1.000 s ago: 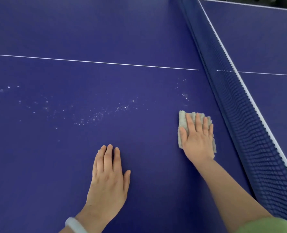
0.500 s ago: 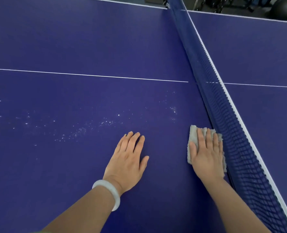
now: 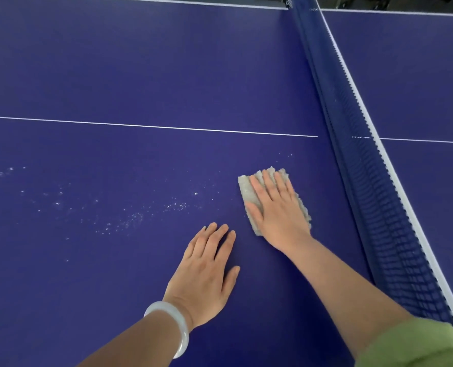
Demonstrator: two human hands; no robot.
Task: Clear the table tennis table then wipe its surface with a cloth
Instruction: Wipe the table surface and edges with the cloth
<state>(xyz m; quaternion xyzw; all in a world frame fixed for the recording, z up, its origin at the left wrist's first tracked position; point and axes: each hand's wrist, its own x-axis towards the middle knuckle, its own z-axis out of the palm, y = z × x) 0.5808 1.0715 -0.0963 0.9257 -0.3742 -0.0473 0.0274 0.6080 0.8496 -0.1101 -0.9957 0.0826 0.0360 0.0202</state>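
1 cloth (image 3: 247,192), long axis approx parallel w/ net (image 3: 366,181), under flat right grip (image 3: 278,211); left grip (image 3: 207,271) flat, released, on desk (image 3: 114,75).

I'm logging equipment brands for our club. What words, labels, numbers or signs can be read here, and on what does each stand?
No text here can be read with certainty.
The white lettering at the far end of the net is too small and blurred to read.
No writing shows on the table, cloth or bracelet.
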